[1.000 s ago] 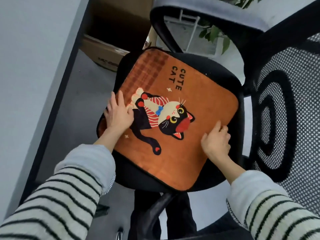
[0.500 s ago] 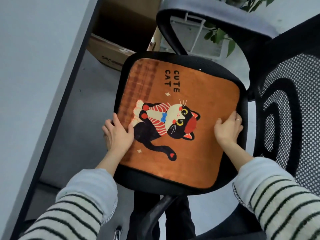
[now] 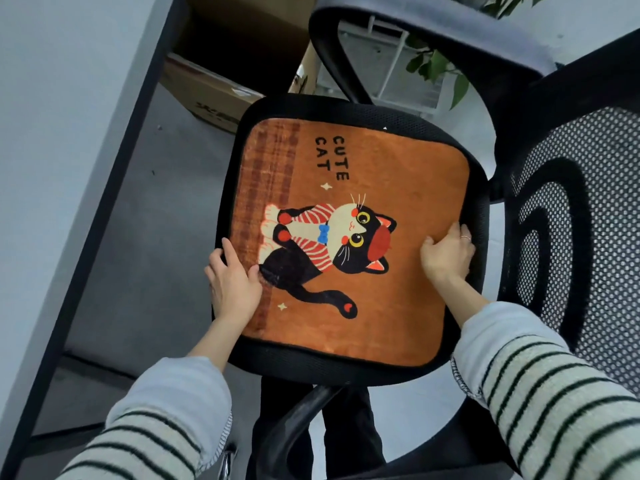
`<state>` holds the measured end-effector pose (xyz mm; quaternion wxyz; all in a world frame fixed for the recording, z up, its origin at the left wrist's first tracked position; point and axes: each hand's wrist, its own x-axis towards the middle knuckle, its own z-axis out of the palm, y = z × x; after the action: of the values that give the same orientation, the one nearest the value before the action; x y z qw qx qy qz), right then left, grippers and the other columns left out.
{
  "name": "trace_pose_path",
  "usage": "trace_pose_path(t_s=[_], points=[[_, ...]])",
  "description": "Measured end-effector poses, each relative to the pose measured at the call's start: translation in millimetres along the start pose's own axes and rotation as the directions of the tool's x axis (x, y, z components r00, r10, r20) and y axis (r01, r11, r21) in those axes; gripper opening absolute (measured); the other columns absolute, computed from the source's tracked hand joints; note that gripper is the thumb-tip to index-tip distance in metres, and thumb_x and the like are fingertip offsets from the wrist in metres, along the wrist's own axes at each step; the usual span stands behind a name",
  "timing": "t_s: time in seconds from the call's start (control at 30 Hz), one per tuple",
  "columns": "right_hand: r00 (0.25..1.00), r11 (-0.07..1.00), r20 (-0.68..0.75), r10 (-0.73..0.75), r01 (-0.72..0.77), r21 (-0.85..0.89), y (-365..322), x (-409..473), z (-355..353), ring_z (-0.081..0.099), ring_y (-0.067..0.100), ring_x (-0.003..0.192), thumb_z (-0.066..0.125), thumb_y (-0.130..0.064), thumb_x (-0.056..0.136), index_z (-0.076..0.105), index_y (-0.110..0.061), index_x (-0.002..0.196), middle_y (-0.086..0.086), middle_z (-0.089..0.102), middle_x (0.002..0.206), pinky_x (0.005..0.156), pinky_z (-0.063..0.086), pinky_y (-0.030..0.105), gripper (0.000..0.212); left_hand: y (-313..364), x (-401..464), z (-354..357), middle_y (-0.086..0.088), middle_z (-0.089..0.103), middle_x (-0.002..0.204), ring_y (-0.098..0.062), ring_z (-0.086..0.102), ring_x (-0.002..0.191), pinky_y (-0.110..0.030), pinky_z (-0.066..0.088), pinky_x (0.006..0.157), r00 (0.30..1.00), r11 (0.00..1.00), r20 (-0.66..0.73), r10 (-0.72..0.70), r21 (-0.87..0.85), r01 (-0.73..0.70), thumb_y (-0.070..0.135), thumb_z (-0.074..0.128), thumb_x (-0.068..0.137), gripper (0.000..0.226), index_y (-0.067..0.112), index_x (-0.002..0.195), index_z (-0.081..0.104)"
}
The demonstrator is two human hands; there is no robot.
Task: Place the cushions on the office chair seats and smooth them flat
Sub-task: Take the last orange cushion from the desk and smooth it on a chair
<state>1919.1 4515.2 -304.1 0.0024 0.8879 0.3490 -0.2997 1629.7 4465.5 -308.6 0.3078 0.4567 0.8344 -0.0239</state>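
Orange plush covers the cushion [image 3: 363,216], which lies on the black seat [image 3: 346,365] of the office chair, a cat picture and the words CUTE CAT on its upper face; it sits almost square inside the seat's rim, with a black border showing all around. The person's left hand [image 3: 235,282] rests on the cushion's left edge, fingers reaching over the border and thumb lying on the plush; whether the fingers curl under the edge I cannot tell. The right hand [image 3: 446,254] lies on the right edge, fingers rather straight and pressed near the seat's rim; it seems to hold nothing. Both sleeves are striped. To the right stands the mesh backrest [image 3: 568,220]; at the far side is one grey armrest [image 3: 433,32], and beyond it a cardboard box [image 3: 211,95] on the floor and some green leaves [image 3: 436,71].

I judge the placing is done and the smoothing step is in hand; the surface looks flat already. The next move probably calls for a light sweep of both palms along the edges, without dragging the cushion off centre.
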Motion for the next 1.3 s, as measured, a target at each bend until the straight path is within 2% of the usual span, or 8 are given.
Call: trace_pose_path(t_s=[0.27,0.4,0.53,0.77,0.97,1.1,1.2,1.3], points=[[0.999,1.000,0.042,-0.005,0.007,-0.031,12.8,-9.6,4.7,0.015,0.033,0.142,0.046,-0.017,0.095,0.011,-0.004,0.149,0.013,0.010,0.158,0.111,0.025,0.045,0.066,4.4,15.9,-12.9,-0.015,0.021,0.147,-0.034,0.025,0.131,-0.045,0.033,0.104,0.998,0.998,0.033,0.056,0.027,-0.057,0.024,0.051,0.093,0.071,0.010,0.149,0.009],[0.997,0.998,0.037,0.062,-0.061,-0.019,13.8,-16.6,7.7,0.017,0.034,0.140,0.047,-0.015,0.094,0.015,-0.004,0.148,0.015,0.012,0.156,0.107,0.029,0.050,0.064,7.9,29.3,-22.3,-0.011,0.026,0.146,-0.031,0.029,0.130,-0.043,0.034,0.103,0.996,0.995,0.033,0.084,0.042,-0.086,0.024,0.052,0.093,0.068,0.011,0.148,0.014],[0.989,0.989,0.011,0.146,-0.146,-0.026,14.6,-19.0,9.2,0.022,0.036,0.136,0.045,-0.014,0.092,0.024,-0.006,0.145,0.015,0.020,0.152,0.102,0.032,0.055,0.057,4.3,32.7,-26.7,-0.013,0.032,0.143,-0.032,0.031,0.130,-0.040,0.029,0.106,0.992,0.992,-0.003,0.127,-0.005,-0.127,0.010,0.047,0.094,0.058,0.006,0.146,0.022],[0.982,0.980,0.006,0.191,-0.190,-0.058,20.7,-17.9,2.4,0.023,0.038,0.134,0.045,-0.011,0.090,0.023,-0.010,0.145,0.017,0.026,0.147,0.101,0.033,0.057,0.059,0.1,32.7,-23.8,-0.012,0.036,0.140,-0.031,0.032,0.125,-0.038,0.031,0.105,0.982,0.981,-0.014,0.190,-0.038,-0.191,0.004,0.047,0.093,0.058,0.008,0.146,0.026],[0.990,0.990,0.027,0.138,-0.138,-0.015,23.5,-26.5,4.6,0.021,0.037,0.136,0.044,-0.008,0.090,0.014,-0.010,0.149,0.017,0.017,0.153,0.106,0.030,0.048,0.066,-5.3,31.5,-20.0,-0.010,0.035,0.142,-0.031,0.034,0.124,-0.040,0.034,0.103,0.974,0.974,-0.025,0.227,0.024,-0.226,0.003,0.048,0.092,0.060,0.009,0.147,0.023],[0.996,0.998,0.067,0.058,-0.056,-0.035,28.6,-39.1,14.4,0.012,0.036,0.142,0.045,-0.012,0.093,0.008,-0.011,0.150,0.014,0.000,0.158,0.110,0.026,0.044,0.068,-6.5,26.7,-16.6,-0.008,0.028,0.150,-0.031,0.029,0.130,-0.041,0.033,0.107,0.972,0.971,-0.016,0.233,0.052,-0.232,0.004,0.046,0.092,0.062,0.009,0.148,0.019],[0.992,0.997,0.129,0.010,0.001,-0.080,33.9,-52.8,22.7,-0.002,0.032,0.146,0.043,-0.015,0.094,0.002,-0.010,0.150,0.014,-0.011,0.158,0.114,0.021,0.047,0.069,-13.6,10.5,-9.0,-0.008,0.009,0.157,-0.030,0.017,0.141,-0.042,0.030,0.112,0.969,0.962,0.022,0.244,0.120,-0.245,0.005,0.044,0.092,0.063,0.012,0.149,0.016],[0.977,0.989,0.213,-0.017,0.048,-0.139,37.9,-74.5,28.4,-0.008,0.031,0.146,0.043,-0.017,0.095,-0.001,-0.010,0.150,0.013,-0.013,0.158,0.115,0.020,0.049,0.071,-28.4,-17.7,-0.8,-0.009,-0.003,0.158,-0.033,0.004,0.145,-0.046,0.027,0.113,0.971,0.954,0.093,0.222,0.183,-0.236,0.007,0.045,0.092,0.067,0.016,0.149,0.013]])
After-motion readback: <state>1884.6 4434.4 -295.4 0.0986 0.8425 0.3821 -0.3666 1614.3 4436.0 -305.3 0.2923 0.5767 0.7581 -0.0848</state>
